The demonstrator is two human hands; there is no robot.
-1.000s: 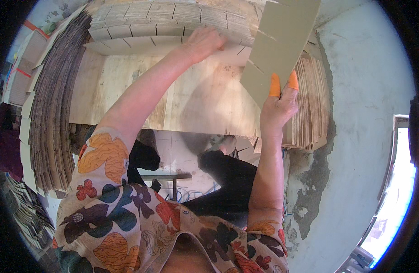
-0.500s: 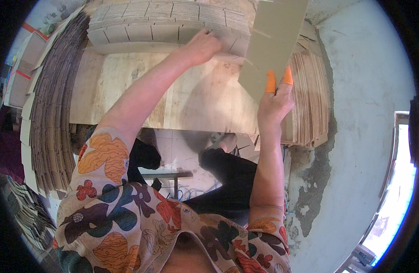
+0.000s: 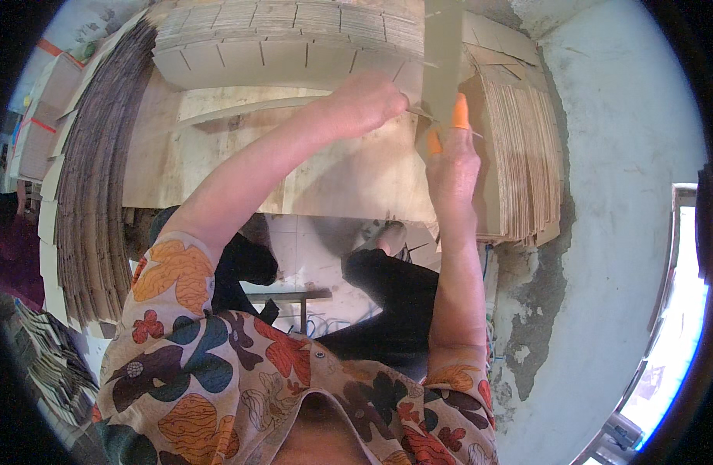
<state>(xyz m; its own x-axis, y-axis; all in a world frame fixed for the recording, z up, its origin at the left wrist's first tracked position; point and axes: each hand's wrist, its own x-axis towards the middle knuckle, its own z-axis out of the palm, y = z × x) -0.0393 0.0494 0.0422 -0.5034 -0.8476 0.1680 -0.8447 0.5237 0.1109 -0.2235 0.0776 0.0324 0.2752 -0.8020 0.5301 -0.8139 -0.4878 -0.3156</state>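
My right hand [image 3: 453, 174], with orange finger covers on two fingers, grips a slotted cardboard strip [image 3: 443, 54]. This strip points away from me, past the top edge of the picture. In my left hand [image 3: 372, 105] is another long cardboard strip [image 3: 252, 110], seen nearly edge-on and reaching left over the wooden board. Its right end meets the first strip close to my right fingers; whether they interlock I cannot tell. Behind my left hand stands a long row of slotted cardboard strips [image 3: 286, 66].
Under my hands lies a pale wooden board [image 3: 240, 174]. Packed cardboard pieces [image 3: 519, 163] stand at its right, beside a wall [image 3: 620, 155] with peeling patches. A tall curved stack of cardboard [image 3: 97, 186] rises on the left. My knees are below the board's near edge.
My left hand has drawn a strip off the row and moved right and slightly nearer. The strip in my right hand has shifted left and turned narrower to view.
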